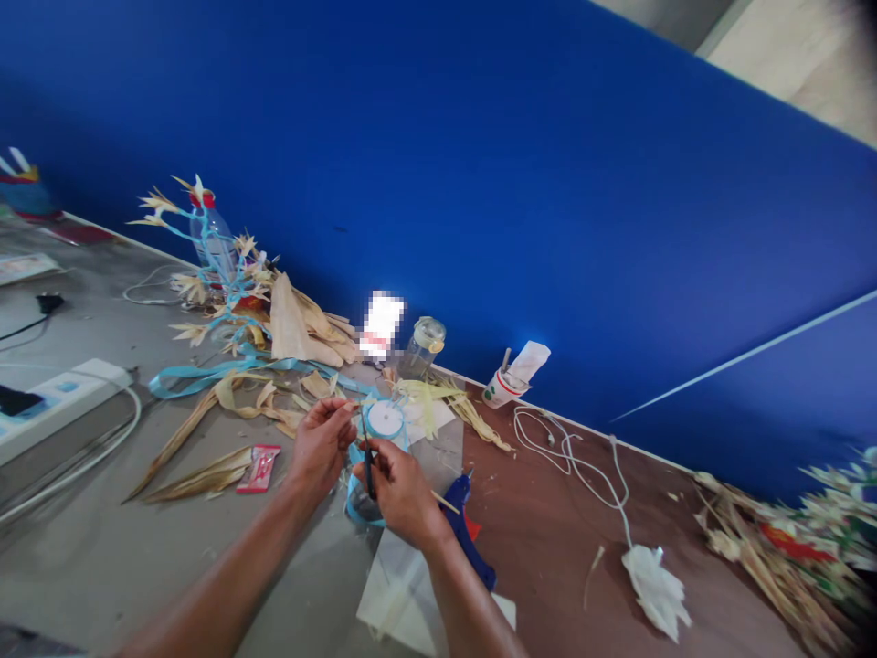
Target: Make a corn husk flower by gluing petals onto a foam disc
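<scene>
right hand [401, 493] gripping scissors [368, 466], blue ribbon [353, 498]

Deep blue partition wall [480, 183]. Grey table [137, 539], brown further right. Light blue ribbon [206, 373] on a white-centred spool [385, 419]. Pale straw-coloured dried leaves [301, 329]. Red sachet [258, 468] (white marks). Dark blue glue gun [470, 535]. White cable [575, 457]. White cup [499, 388], red-banded.

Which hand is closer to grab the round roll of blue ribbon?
The left hand, I think. Its fingers pinch only a thin bit right beside the ribbon roll. The right hand sits lower and is busy gripping a dark thin tool.
</scene>
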Demonstrator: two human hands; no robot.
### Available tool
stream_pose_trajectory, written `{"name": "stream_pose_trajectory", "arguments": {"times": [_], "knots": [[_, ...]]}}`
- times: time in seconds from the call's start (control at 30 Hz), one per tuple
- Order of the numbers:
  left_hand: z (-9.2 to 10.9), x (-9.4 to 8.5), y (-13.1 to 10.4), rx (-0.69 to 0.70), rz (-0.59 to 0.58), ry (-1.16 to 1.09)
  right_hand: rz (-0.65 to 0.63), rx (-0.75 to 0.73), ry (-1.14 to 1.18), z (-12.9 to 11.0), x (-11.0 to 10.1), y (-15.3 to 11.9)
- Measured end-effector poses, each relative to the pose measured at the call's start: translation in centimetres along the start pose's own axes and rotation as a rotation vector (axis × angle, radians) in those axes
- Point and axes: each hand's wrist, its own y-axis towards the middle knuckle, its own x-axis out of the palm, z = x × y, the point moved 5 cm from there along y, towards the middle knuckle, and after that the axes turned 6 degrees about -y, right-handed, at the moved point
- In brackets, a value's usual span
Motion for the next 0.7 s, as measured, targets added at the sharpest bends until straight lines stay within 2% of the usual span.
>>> {"name": "stream_pose_trajectory", "arguments": {"times": [0.57,0.7], "knots": [[0.0,-0.1,0.0,0.014,0.019,0.020,0.010,-0.034,-0.047,0.3,0.0,0.0],[0.3,-0.2,0.2,0.052,0.017,0.055,-0.005,0.062,-0.067,1.6,-0.3,0.2]]}}
